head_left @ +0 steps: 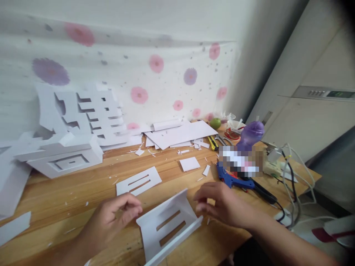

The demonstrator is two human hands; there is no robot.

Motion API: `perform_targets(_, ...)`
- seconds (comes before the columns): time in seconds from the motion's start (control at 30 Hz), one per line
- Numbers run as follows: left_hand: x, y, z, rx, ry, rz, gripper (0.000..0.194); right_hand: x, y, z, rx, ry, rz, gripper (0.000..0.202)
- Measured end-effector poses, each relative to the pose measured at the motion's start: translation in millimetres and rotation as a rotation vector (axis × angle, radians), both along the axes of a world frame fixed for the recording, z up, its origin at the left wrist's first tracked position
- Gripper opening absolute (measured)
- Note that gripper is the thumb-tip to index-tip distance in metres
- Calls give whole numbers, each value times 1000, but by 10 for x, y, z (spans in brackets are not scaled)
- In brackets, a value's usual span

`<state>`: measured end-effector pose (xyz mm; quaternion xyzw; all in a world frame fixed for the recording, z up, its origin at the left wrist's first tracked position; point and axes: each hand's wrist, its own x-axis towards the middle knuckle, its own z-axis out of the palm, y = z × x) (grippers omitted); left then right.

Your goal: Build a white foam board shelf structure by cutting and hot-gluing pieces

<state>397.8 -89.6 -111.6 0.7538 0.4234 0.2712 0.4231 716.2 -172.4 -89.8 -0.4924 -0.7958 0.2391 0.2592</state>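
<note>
Foam-board piece (pixel 168 226) with two slots lying near the table's (pixel 69 201) front edge, between both hands, one side wall raised along its right and far edge. Left hand (pixel 111 220) just beside the piece's near-left corner, fingers curled and loosely pressed together, pinching nothing visible; contact with the board not certain. Right hand (pixel 222 207) hovering at the upright wall's far end, fingers spread and slightly bent, holding nothing — touching or just apart, cannot tell through the blur. Similar flat slotted panel (pixel 138 181) lying further back, apart from both hands. Small white offcuts (pixel 189 163) and slivers scattered across the wood. Blue glue gun (pixel 233 179) just beyond the right hand, cord trailing toward a tangle of cables (pixel 294 188). Yellow utility knife (pixel 213 143) beyond it, near a stack of white sheets (pixel 180 133). Finished block letters (pixel 66 155) propped against the flowered wall covering. Risks, as judged: raised wall looks thin and freshly joined, so a careless push from the right hand likely to tip or peel it; piece close to the table edge, so a nudge from the left could slide it off; sleeve or wrist drifting back could catch the glue gun or its cord — hot tip, possible burn or smear on the white board.
</note>
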Motion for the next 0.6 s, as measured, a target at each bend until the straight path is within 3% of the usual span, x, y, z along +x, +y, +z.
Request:
perform_targets(0.1, -40, 19, 6, 105, -64, 289, 31, 149, 206, 15, 30, -30, -179, 30)
perform_targets(0.17, -39, 12, 3, 194, -18, 389, 34, 269, 482, 28, 75, -101, -235, 25)
perform_targets(0.27, -18, -24, -4, 296, 72, 373, 37, 382, 1058, 44, 134, -254, -258, 14)
perform_targets(0.33, -3, -46, -14, 330, 109, 338, 36, 357, 1464, 22, 161, -370, -284, 21)
perform_targets(0.47, 16, -49, -52, 340, 121, 300, 36, 40, 2100, -121, 206, -586, -237, 34)
perform_targets(0.6, 32, -45, -78, 348, 98, 281, 35, -356, 2399, -268, 210, -741, -139, 35)
